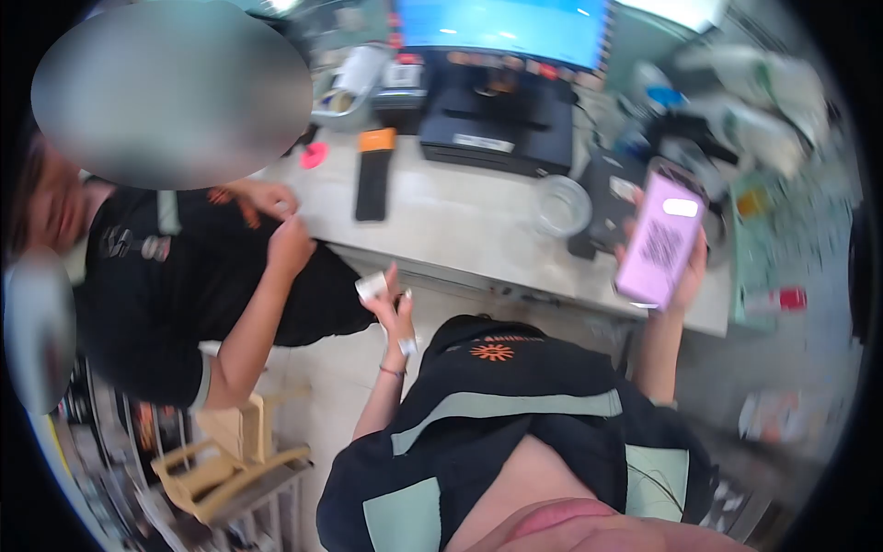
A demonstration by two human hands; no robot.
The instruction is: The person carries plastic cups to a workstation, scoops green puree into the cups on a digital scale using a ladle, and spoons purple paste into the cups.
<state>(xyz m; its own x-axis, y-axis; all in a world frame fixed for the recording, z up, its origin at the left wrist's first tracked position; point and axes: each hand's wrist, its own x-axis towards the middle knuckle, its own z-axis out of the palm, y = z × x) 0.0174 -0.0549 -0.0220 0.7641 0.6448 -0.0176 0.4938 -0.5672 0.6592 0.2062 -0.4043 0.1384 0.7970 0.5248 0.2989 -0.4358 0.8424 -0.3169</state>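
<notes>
On the right, above the counter edge, my right hand (692, 267) is wrapped round a smartphone (644, 262). Its lilac screen faces up and shows a QR code. Lower and nearer the middle, my left hand (397, 317) pinches a small white slip (372, 285), perhaps paper or a label; blur hides any print. That hand is in front of the counter, apart from it. Another small white piece is at its wrist, beside a thin bracelet.
A person in a black top stands at left, hands together at the counter (478, 216). On it are a black device with an orange end (373, 179), a clear round container (561, 206), a black cash drawer (497, 138) and a monitor (504, 32). A wooden chair (221, 460) stands lower left.
</notes>
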